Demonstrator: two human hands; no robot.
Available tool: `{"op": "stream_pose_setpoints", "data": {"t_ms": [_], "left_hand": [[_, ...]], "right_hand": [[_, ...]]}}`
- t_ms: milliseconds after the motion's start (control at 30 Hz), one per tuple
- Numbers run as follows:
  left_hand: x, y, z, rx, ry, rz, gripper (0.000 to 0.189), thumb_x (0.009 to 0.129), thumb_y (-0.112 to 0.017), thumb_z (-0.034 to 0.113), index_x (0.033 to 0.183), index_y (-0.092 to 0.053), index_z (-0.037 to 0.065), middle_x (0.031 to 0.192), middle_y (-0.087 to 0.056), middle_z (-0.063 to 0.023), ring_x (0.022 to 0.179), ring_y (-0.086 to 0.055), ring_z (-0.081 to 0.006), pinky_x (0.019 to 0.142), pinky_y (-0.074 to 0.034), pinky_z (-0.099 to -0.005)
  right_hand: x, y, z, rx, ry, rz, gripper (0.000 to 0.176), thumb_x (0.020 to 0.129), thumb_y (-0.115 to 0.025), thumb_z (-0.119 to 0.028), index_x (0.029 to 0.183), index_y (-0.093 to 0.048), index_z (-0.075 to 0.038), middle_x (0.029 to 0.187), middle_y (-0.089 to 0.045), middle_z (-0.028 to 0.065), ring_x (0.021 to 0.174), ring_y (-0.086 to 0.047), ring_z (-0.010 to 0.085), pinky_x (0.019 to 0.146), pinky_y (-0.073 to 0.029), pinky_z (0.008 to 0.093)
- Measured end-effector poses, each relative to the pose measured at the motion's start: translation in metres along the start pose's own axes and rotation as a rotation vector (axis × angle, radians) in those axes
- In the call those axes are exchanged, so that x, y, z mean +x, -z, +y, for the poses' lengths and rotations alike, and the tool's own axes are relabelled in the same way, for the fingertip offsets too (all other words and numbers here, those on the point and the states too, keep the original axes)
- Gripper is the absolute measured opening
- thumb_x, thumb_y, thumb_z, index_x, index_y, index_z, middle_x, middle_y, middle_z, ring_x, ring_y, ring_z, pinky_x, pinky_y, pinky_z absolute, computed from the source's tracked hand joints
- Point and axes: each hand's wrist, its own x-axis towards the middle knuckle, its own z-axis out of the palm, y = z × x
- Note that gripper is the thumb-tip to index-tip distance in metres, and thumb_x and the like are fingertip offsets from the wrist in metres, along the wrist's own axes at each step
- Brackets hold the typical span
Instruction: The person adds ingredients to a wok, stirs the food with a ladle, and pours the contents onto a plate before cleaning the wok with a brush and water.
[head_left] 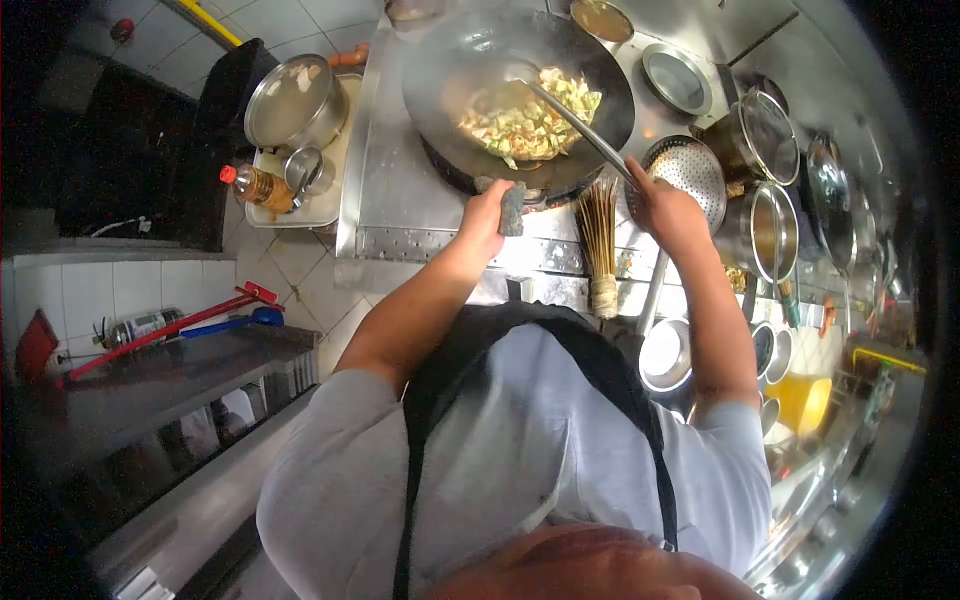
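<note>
A large dark wok [425, 95] sits on the stove, with chopped pale-green and white food [550, 115] in it and steam rising on its left. My left hand [483, 222] is closed around a dark grey cloth [512, 209] at the wok's near edge; the cloth and fingers hide any handle there. My right hand [668, 212] grips the long metal handle of a ladle [590, 135], whose head reaches into the wok and is blurred by steam. Just below the right hand's side lies a bamboo brush [600, 240], beside a perforated strainer [690, 175].
Left of the stove, a tray [335, 205] holds a large pot [292, 105], a small metal cup [310, 170] and a red-capped bottle [262, 190]. Metal pots [755, 225], a round pan [678, 78] and a yellow container [802, 402] stand at right.
</note>
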Motion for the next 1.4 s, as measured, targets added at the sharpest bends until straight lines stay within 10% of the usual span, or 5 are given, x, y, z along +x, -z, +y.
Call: {"op": "stream_pose_setpoints", "data": {"t_ms": [367,933,1100,1200,1400], "left_hand": [[-0.001,0.005,0.002,-0.011,0.024,-0.026,0.032,0.088,-0.068,0.025,0.107,-0.058,0.001,0.086,-0.062,-0.0133,0.072,-0.068,-0.0304,0.056,-0.053,-0.0395],[-0.016,0.009,0.002,-0.012,0.041,-0.098,0.035,0.091,-0.07,0.039,0.104,-0.067,0.007,0.088,-0.07,-0.009,0.073,-0.069,-0.0243,0.059,-0.055,-0.0382],[-0.009,0.013,-0.005,-0.032,0.01,-0.134,0.035,0.092,-0.069,0.039,0.106,-0.066,0.007,0.092,-0.07,-0.0094,0.074,-0.069,-0.0261,0.06,-0.055,-0.0386],[-0.015,0.009,-0.002,-0.031,0.004,-0.122,0.035,0.092,-0.069,0.039,0.107,-0.066,0.007,0.094,-0.07,-0.0098,0.077,-0.07,-0.0274,0.061,-0.055,-0.0386],[-0.014,0.006,-0.005,-0.034,0.007,-0.082,0.035,0.092,-0.069,0.04,0.108,-0.066,0.008,0.093,-0.069,-0.0089,0.081,-0.071,-0.0295,0.061,-0.054,-0.0389]], "right_hand": [[-0.115,0.034,0.018,0.379,-0.184,-0.214,0.054,0.092,-0.063,-0.011,0.145,-0.051,-0.012,0.097,-0.069,0.0109,0.086,-0.061,0.0126,0.081,-0.05,0.0296],[-0.123,0.059,0.024,0.529,-0.261,-0.406,0.055,0.092,-0.063,-0.021,0.146,-0.049,-0.02,0.079,-0.062,0.0243,0.071,-0.061,0.0367,0.076,-0.05,0.042],[-0.113,0.039,0.018,0.444,-0.171,-0.336,0.055,0.092,-0.061,-0.013,0.145,-0.049,-0.015,0.075,-0.061,0.0148,0.064,-0.056,0.0195,0.069,-0.048,0.0353],[-0.093,0.021,0.014,0.291,-0.222,-0.24,0.053,0.092,-0.06,-0.02,0.144,-0.049,-0.014,0.107,-0.067,0.0273,0.101,-0.065,0.0414,0.088,-0.049,0.0433],[-0.04,-0.049,-0.004,0.337,-0.198,-0.06,0.059,0.093,-0.058,-0.02,0.149,-0.041,-0.018,0.102,-0.066,0.029,0.097,-0.064,0.0444,0.085,-0.05,0.0496]]}}
